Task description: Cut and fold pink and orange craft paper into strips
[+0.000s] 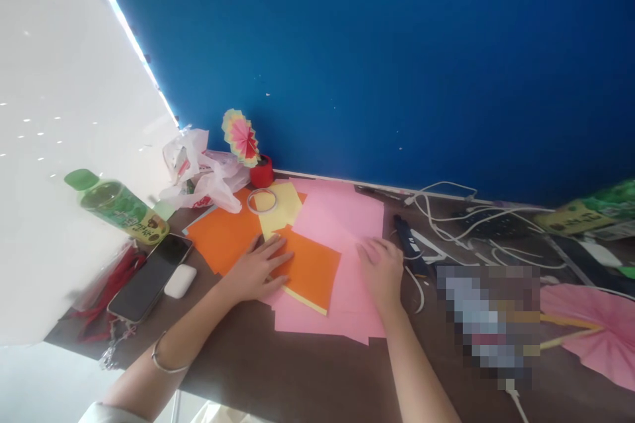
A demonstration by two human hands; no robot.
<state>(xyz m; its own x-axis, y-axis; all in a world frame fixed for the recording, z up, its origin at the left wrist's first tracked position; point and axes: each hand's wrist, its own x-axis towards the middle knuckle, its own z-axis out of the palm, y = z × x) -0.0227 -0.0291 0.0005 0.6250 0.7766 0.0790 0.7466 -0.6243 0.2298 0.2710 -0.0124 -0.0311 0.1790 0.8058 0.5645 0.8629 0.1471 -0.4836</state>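
My left hand [258, 269] lies with its fingers spread on the left edge of an orange square sheet [310, 266], which has a yellow sheet showing along its lower edge. Under these are overlapping pink sheets [340, 215]. My right hand [383, 271] rests on the right side of the pink paper, its fingers bent and close together; whether anything is between them is hidden. Another orange sheet [215, 238] lies to the left, and a yellow sheet [284, 205] behind carries a roll of clear tape [261, 201].
At left are a green bottle [122, 206], a phone [151, 277] and a white case [180, 281]. Behind stand a plastic bag [213, 178] and a paper fan flower [241, 137] by a red roll [262, 173]. White cables [446, 231] and a pink fan [602, 330] lie right.
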